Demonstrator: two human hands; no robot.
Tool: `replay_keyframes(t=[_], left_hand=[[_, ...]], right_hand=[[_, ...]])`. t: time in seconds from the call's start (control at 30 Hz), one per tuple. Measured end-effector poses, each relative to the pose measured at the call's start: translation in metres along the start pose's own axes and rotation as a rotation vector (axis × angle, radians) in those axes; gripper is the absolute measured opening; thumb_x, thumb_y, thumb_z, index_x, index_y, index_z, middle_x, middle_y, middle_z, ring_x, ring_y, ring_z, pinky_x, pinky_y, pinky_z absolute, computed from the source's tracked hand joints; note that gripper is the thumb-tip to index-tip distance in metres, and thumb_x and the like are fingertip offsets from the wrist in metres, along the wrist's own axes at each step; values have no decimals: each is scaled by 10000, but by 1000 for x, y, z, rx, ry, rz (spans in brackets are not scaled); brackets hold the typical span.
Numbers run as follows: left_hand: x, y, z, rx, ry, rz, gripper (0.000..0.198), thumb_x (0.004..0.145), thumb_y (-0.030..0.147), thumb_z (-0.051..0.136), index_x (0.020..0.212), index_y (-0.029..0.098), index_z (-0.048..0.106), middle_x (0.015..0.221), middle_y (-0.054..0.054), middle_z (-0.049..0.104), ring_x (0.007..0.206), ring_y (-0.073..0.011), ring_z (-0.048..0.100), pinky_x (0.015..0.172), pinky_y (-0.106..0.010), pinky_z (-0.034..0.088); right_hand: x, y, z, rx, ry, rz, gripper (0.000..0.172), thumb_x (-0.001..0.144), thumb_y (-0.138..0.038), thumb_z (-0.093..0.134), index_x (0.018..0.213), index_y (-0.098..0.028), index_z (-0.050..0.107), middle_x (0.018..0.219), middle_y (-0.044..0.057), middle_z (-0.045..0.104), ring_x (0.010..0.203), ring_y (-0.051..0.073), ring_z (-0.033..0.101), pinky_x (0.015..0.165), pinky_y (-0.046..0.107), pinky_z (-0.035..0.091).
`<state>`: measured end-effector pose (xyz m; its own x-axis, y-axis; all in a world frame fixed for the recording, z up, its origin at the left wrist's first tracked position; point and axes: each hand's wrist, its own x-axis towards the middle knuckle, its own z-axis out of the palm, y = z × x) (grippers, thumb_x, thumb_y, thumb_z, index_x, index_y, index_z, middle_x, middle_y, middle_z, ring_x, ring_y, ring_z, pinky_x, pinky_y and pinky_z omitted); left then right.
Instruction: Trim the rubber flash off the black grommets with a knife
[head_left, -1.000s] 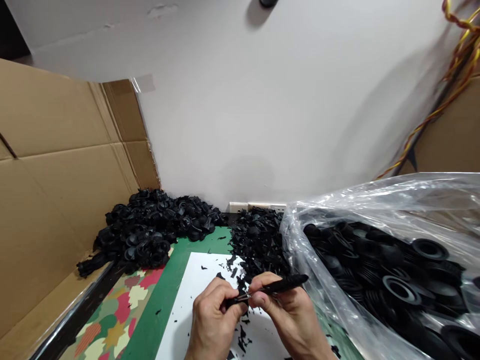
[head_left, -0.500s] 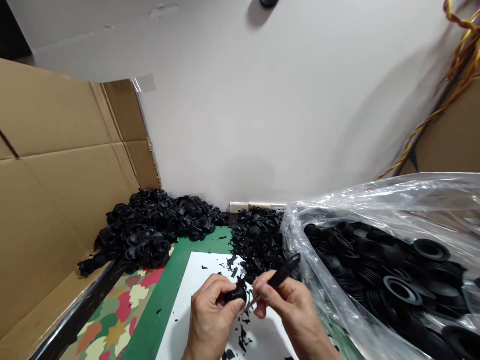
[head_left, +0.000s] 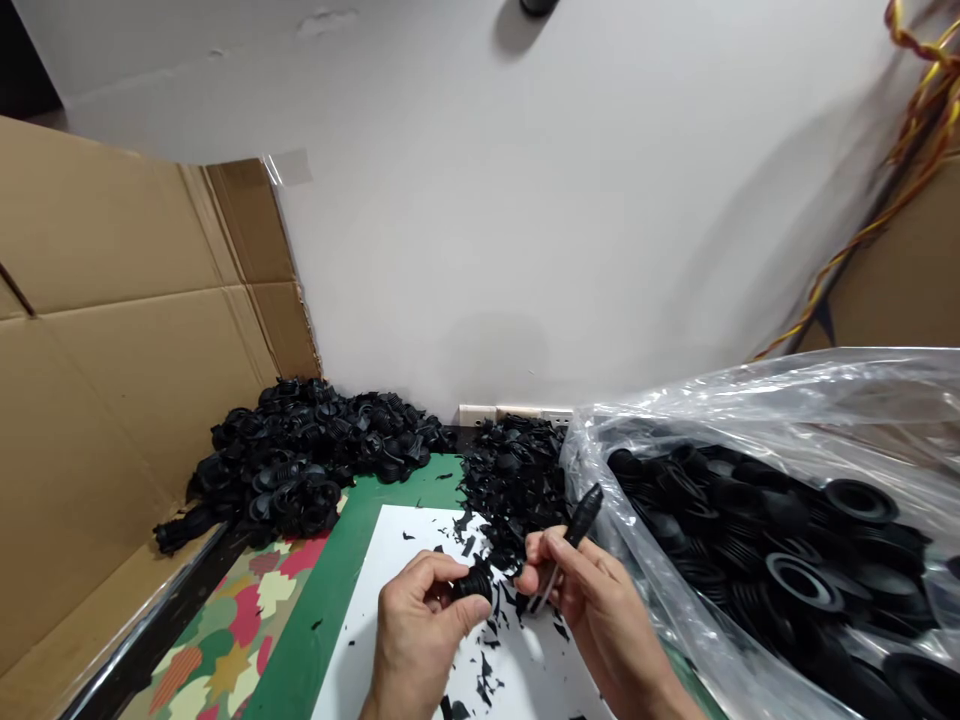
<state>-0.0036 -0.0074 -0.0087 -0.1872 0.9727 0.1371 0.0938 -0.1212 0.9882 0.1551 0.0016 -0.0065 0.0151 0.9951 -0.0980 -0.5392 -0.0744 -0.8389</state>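
Observation:
My left hand [head_left: 420,625] pinches a small black ribbed rubber part [head_left: 472,584] between thumb and fingers, low in the middle of the view. My right hand [head_left: 581,605] grips a black-handled knife [head_left: 576,521], its handle pointing up and to the right and its thin blade angled down toward the white sheet [head_left: 397,590]. A small gap separates the blade from the rubber part. Black rubber trimmings [head_left: 487,680] lie scattered on the sheet under both hands.
A heap of black rubber parts [head_left: 300,460] lies at the back left against a cardboard wall [head_left: 112,350]. A pile of black scraps [head_left: 517,480] sits behind the hands. A clear plastic bag [head_left: 787,400] full of black rubber parts fills the right side. A green mat [head_left: 330,590] lies under the sheet.
My right hand has drawn the knife away from the rubber part to the right and tipped its handle more upright. The left hand keeps hold of the part.

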Motion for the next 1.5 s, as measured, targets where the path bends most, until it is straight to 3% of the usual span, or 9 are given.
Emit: replay_keyframes(t=[0.17,0.27,0.4,0.57,0.7,0.87,1.13,1.33,1.5], left_hand=[[6,-5,-3,-171,-56,-310,332,590,413,781,723,127,678,435,47,528,320,-57,432,299,-142,250],[7,-3,-3,-247,-68,-353,406,613,519,740,701,137,638,476,27,574,296,-56,471,260,-123,217],[5,0,0,-202,-85,-319,439,631,571,704,646,149,583,460,24,592,267,-47,445,253,-116,163],[5,-2,-1,-83,-158,-248,449,720,580,616,629,142,582,464,22,573,316,-50,450,311,-128,198],[2,-1,-3,65,-156,-61,344,601,294,791,901,183,664,683,21,624,432,-72,479,391,-172,365],[-1,5,-1,222,-198,200,409,655,87,690,1022,267,697,986,-35,639,640,-135,559,594,-237,489],[1,5,-1,127,-159,204,265,614,161,768,869,224,734,916,-34,660,625,-133,563,527,-213,449],[5,-1,0,-189,-144,-38,299,513,131,806,781,178,681,675,15,645,589,-131,566,531,-209,457],[6,0,-5,-215,-190,-123,259,565,157,772,800,160,664,617,13,644,562,-122,548,522,-204,425]], right_hand=[[0,8,0,-347,19,-108,295,714,-441,679,821,-167,653,542,-43,484,508,125,436,491,242,343],[-4,12,6,-560,-96,-172,216,708,-362,668,787,-162,670,673,11,585,658,181,535,602,277,409],[-10,19,16,-663,-186,-265,73,683,-245,638,668,-174,640,656,5,571,638,181,537,600,272,400],[-8,29,17,-502,-195,-168,314,787,-434,574,608,-175,577,601,18,566,595,172,504,581,275,387],[0,33,10,-366,-65,-57,394,656,-535,691,561,-187,534,455,-61,396,443,102,338,464,242,285],[1,32,7,-270,-92,24,424,641,-566,701,569,-186,528,421,-89,336,378,60,231,410,226,203],[-1,26,11,-224,-142,66,452,578,-569,747,582,-176,525,438,-105,300,379,42,192,385,216,154],[0,28,13,-205,-177,81,489,579,-623,716,580,-179,511,412,-95,347,349,50,268,359,213,175],[5,39,12,-193,-165,68,512,577,-649,699,563,-179,495,409,-104,323,350,42,245,357,210,197]])
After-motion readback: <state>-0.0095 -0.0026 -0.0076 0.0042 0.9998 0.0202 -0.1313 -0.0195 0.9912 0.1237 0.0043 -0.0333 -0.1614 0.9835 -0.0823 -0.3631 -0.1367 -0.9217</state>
